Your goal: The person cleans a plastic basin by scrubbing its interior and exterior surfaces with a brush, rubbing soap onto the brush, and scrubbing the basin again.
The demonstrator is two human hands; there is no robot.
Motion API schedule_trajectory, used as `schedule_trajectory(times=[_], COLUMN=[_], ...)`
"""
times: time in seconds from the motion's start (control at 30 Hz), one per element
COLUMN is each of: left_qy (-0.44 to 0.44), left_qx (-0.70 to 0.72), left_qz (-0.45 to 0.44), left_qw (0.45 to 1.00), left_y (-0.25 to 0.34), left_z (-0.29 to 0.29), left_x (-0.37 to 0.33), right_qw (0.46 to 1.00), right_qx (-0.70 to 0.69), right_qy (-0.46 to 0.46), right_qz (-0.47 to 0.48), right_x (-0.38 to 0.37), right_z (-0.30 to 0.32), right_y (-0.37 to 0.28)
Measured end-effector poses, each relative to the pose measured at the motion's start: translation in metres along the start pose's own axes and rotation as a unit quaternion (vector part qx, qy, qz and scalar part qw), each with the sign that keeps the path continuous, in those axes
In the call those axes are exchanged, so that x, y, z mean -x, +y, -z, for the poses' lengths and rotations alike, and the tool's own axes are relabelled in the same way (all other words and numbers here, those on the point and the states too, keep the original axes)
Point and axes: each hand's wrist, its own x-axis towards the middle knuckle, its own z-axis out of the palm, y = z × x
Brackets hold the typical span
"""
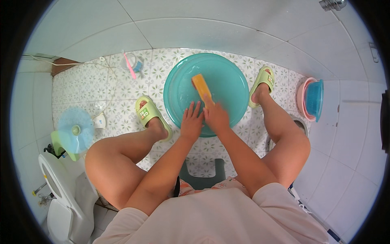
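Note:
A large round teal basin (230, 83) sits on the floor between my feet. My right hand (217, 117) is closed around the handle of a yellow-orange scrub brush (200, 86), whose reddish bristles show at its left edge. The brush slants up and left over the inside of the basin. Close beside it, my left hand (192, 121) lies palm down at the basin's near side, fingers stretched out and apart. Its fingertips come close to the brush handle. What lies beneath the two hands is hidden, and I cannot tell how much water the basin holds.
Green slippers (151, 114) are on my feet, either side of the basin. A clear cup (134, 63) with a pink-handled stick stands far left. Leftward are a blue fan (83, 122), its cord and a white toilet (67, 195). Stacked pink and blue basins (315, 99) stand right.

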Motion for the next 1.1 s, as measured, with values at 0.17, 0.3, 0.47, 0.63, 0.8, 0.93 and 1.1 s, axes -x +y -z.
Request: schedule_trajectory(times=[0.17,0.3,0.47,0.63,0.8,0.93,1.1], left_qy=[0.030,0.033,0.037,0.035,0.041,0.025,0.034], left_qx=[0.019,0.029,0.014,0.021,0.031,0.013,0.019], left_qz=[-0.014,-0.011,0.008,-0.004,-0.013,-0.003,-0.015], left_qw=[0.999,0.999,0.999,0.999,0.999,1.000,0.999], left_y=[-0.002,-0.002,-0.001,-0.003,-0.003,-0.005,-0.007], left_z=[0.001,0.006,0.000,0.003,0.005,-0.001,-0.002], left_x=[-0.001,0.002,0.004,0.004,0.006,0.005,0.008], right_qw=[0.998,0.989,0.999,0.999,0.996,0.999,0.999], right_qx=[-0.022,-0.040,-0.019,-0.019,-0.039,-0.023,-0.008], right_qy=[-0.034,-0.014,-0.030,-0.036,-0.010,-0.046,-0.051], right_qz=[-0.051,-0.141,-0.018,-0.008,-0.075,-0.017,-0.016], right_x=[-0.011,-0.035,-0.015,-0.031,-0.056,-0.035,-0.038], right_z=[0.014,0.029,0.011,0.016,0.027,0.014,0.017], right_y=[0.006,-0.003,-0.006,-0.001,-0.013,-0.016,-0.018])
